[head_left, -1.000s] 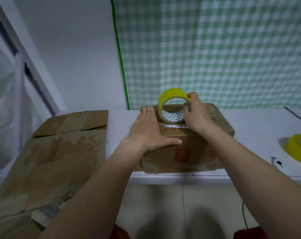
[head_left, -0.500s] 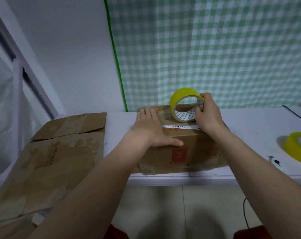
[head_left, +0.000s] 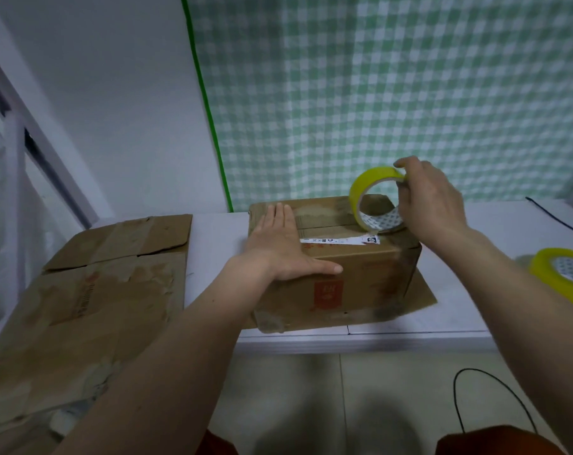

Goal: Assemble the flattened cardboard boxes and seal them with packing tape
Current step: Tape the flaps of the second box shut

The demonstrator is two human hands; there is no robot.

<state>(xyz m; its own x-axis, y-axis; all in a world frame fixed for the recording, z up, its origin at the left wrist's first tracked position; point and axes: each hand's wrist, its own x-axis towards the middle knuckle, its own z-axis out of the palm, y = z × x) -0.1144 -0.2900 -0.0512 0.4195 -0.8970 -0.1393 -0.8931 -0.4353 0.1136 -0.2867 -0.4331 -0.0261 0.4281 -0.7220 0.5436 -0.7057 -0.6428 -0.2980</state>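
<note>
Sat on the white table [head_left: 475,224], right in front: one brown box [head_left: 337,267], put together, top flaps down. Ran left to right, that seam on top, along the long way of the box.

Lay flat on the left part of the top, fingers straight and spread a little: the left hand [head_left: 280,249], pressing the flaps down, holding nothing.

Stood on edge at the right end of the seam, touching the box top: the yellow tape roll [head_left: 375,200]. Wrapped around its far rim with curled fingers: the right hand [head_left: 431,205]. Nearer to the roll and to the right edge of the box, that hand.

Probably next: pull the roll on over the right edge and down the side, then cut. Hard to see any clear tape on the seam, so could not tell how much stuck.

Nothing in the way on that side. Well off to the right, a second yellow roll [head_left: 563,274]. To the left, flat cardboard [head_left: 94,290], still to be folded up.
</note>
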